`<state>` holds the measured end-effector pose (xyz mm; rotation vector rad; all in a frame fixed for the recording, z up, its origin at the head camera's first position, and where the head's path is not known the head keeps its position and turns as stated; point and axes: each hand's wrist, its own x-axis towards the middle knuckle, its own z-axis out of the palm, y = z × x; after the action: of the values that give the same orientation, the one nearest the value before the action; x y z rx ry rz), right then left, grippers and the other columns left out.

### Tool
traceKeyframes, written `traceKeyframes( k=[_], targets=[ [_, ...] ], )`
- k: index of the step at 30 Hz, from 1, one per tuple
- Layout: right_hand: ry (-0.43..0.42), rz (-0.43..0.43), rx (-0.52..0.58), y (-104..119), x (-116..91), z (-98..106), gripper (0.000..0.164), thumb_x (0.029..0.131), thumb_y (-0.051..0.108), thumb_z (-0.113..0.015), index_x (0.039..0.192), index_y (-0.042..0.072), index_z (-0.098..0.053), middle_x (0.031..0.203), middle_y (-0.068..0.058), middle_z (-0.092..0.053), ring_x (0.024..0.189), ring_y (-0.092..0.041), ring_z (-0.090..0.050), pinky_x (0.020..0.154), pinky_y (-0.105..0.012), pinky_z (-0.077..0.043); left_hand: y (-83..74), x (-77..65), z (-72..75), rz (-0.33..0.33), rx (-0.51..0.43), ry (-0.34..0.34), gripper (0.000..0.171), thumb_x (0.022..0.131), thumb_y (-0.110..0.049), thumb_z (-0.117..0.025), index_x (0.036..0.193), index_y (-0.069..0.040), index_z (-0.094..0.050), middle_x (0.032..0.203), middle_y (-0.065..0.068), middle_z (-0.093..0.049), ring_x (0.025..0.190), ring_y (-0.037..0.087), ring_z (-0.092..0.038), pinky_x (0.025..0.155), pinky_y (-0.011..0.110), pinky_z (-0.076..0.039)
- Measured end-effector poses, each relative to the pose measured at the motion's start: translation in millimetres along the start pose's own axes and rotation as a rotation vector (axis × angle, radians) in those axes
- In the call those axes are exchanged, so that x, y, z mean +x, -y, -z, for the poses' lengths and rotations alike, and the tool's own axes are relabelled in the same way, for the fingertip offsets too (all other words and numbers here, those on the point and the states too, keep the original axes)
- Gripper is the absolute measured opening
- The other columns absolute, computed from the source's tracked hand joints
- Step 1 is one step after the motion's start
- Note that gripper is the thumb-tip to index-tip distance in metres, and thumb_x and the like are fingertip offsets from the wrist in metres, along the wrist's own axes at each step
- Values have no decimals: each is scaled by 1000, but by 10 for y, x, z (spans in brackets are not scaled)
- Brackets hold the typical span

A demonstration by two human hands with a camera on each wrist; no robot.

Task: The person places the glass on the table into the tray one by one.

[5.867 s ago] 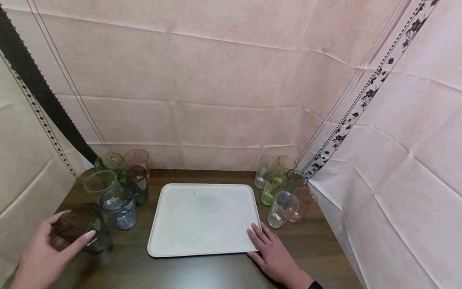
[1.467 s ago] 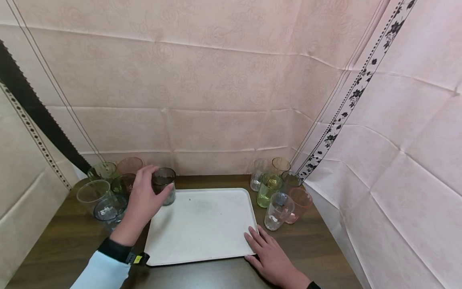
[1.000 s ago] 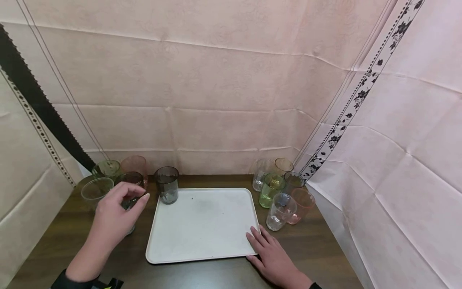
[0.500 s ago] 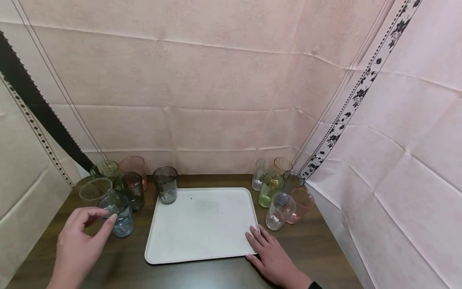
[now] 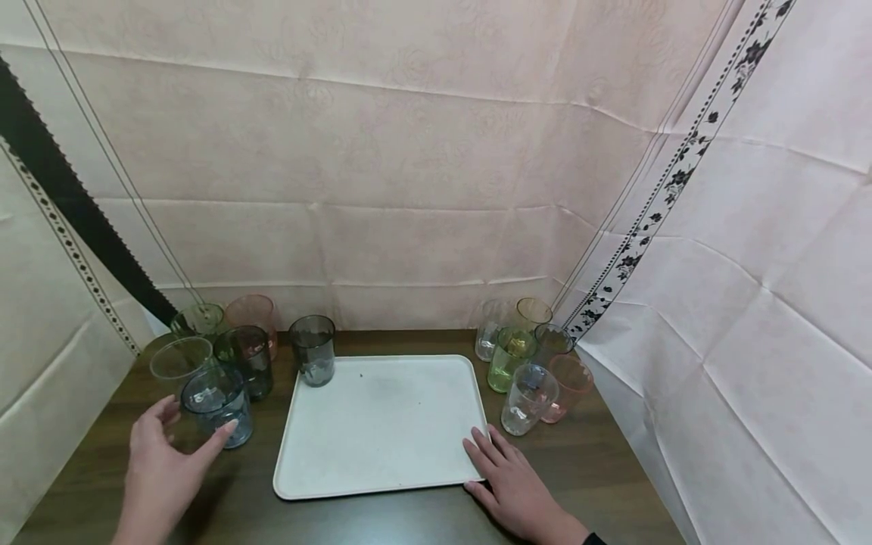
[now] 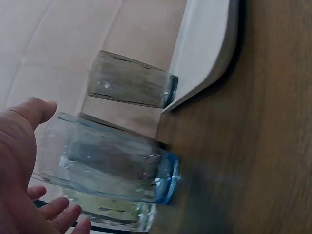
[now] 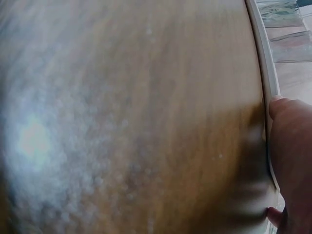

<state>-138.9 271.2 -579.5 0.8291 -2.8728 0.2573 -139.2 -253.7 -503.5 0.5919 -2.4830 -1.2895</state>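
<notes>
My left hand (image 5: 160, 462) reaches around the near side of a blue glass (image 5: 228, 424) at the front of the left group. In the left wrist view its thumb and fingers spread to either side of the upper part of that blue glass (image 6: 168, 178). A smoky grey glass (image 5: 315, 356) stands upright at the back left corner of the white tray (image 5: 381, 431). My right hand (image 5: 514, 481) rests on the tray's front right corner with its fingers laid out straight. The right wrist view shows its thumb (image 7: 279, 107) along the tray's edge.
Behind the blue glass are a clear glass (image 5: 180, 357), a dark glass (image 5: 255, 363), a green glass (image 5: 197, 314) and a pink glass (image 5: 252, 306). Several more glasses, including a green one (image 5: 507, 367), stand right of the tray. Patterned cloth (image 5: 436, 189) hangs behind the wooden table (image 5: 354, 522).
My left hand carried the smoky grey glass from the front left onto the tray and let it go. It then moved back left and down to the blue glass. The right hand stayed put.
</notes>
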Motion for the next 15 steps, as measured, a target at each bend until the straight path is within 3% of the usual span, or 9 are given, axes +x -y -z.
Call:
traceKeyframes(
  k=[15],
  targets=[
    [-23,13,0,5,-9,-2,65,103,55,-49,157,20,-39,163,-5,-31,151,-35,-22,110,-59,-35,130,132,-275,29,-62,-22,117,76,-61,-81,157,-2,-20,149,29,-33,133,50,-40,101,66,-40]
  ],
)
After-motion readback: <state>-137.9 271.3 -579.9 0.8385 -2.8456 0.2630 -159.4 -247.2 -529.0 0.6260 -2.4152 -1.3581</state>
